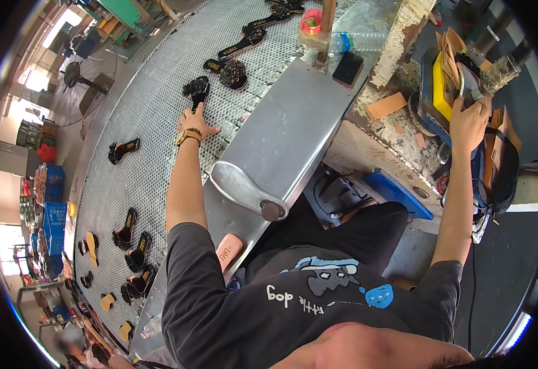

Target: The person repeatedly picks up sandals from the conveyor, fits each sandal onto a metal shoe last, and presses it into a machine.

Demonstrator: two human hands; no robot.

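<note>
My left hand, with a bracelet at its wrist, reaches over the mesh conveyor. Its fingers are spread, and the fingertips meet the near end of a black sandal with a dark ornament on its strap. At the right, my right hand is closed at a pale, thin piece beside a yellow box. What exactly lies between those fingers is hard to make out. Between my arms stands a metal bench plate with a rounded metal sole form at its near end.
More black sandals lie along the conveyor, far and near left. A phone and a plastic bottle rest at the bench's far end. A pink insole lies by my left elbow. Tan pieces litter the worn right-hand table.
</note>
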